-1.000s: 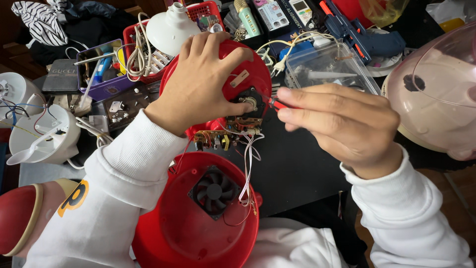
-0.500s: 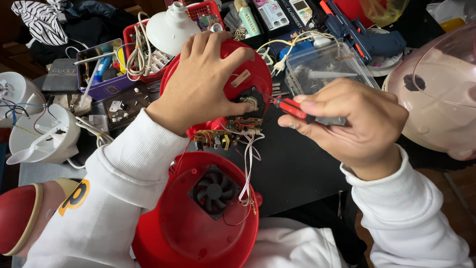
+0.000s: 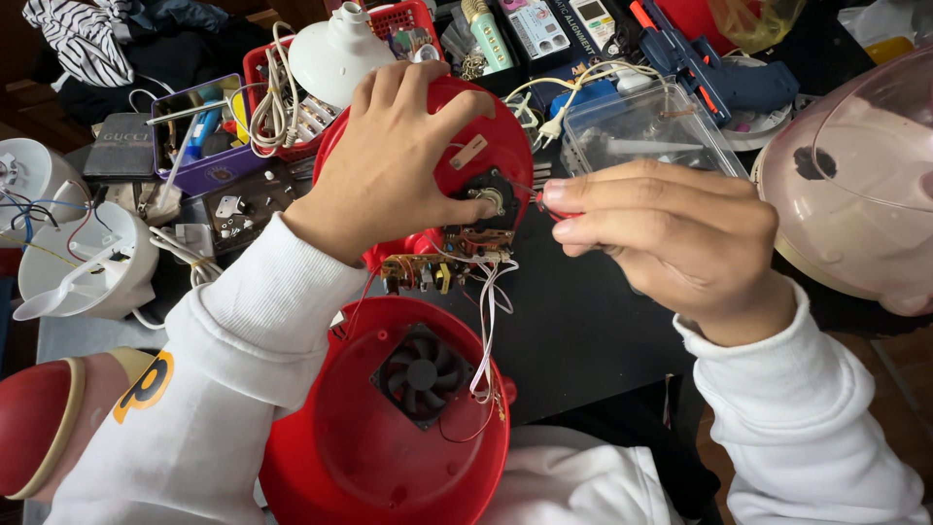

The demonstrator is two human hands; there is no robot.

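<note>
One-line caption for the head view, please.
Left hand steadies a red shell; right hand holds a red-handled tool.

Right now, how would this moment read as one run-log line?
left hand: grips red housing half | right hand: pinches red-handled tool at black knob part | fan base: nearest the person, wired

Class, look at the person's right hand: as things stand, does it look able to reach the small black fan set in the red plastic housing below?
Probably yes. The right hand pinches a thin red-tipped tool, but the small black fan lies uncovered just below; only loose white wires hang alongside.
</note>
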